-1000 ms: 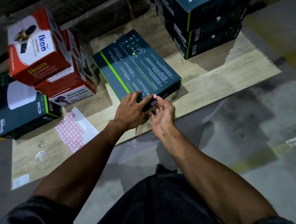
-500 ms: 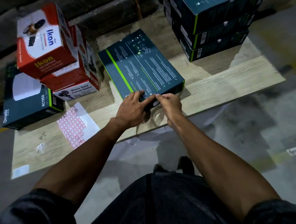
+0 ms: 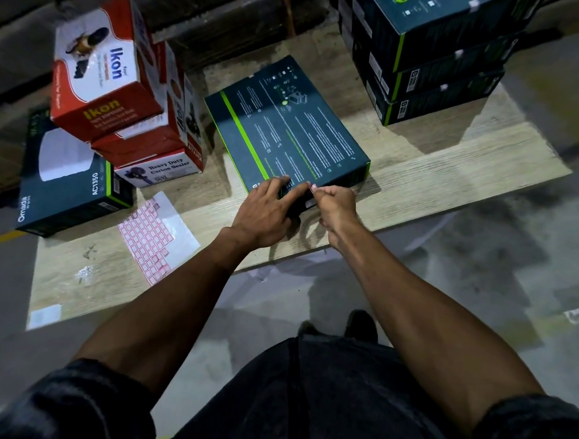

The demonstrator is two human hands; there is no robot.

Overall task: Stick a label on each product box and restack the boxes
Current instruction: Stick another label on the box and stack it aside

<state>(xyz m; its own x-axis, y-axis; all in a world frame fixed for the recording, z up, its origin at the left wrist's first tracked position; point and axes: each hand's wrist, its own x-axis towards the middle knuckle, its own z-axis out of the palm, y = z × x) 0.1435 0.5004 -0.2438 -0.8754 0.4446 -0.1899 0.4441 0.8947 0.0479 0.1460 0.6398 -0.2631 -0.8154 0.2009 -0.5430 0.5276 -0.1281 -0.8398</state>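
Currently the dark box point(image 3: 287, 130) lies flat on the wooden board point(image 3: 456, 169), near its front edge. Left hand point(image 3: 264, 210) rests spread fingers on the box's near corner; right hand point(image 3: 337, 205) pinches a small label point(image 3: 313, 186) at that corner.

Open board right of the flat box

Bare wooden board point(image 3: 456, 169) between flat dark box point(image 3: 287, 126) and stacked dark boxes point(image 3: 429, 57); red boxes point(image 3: 119, 87) crowding left.

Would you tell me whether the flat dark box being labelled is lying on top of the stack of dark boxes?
No, the flat dark box lies alone on the wooden board, apart from the stack.
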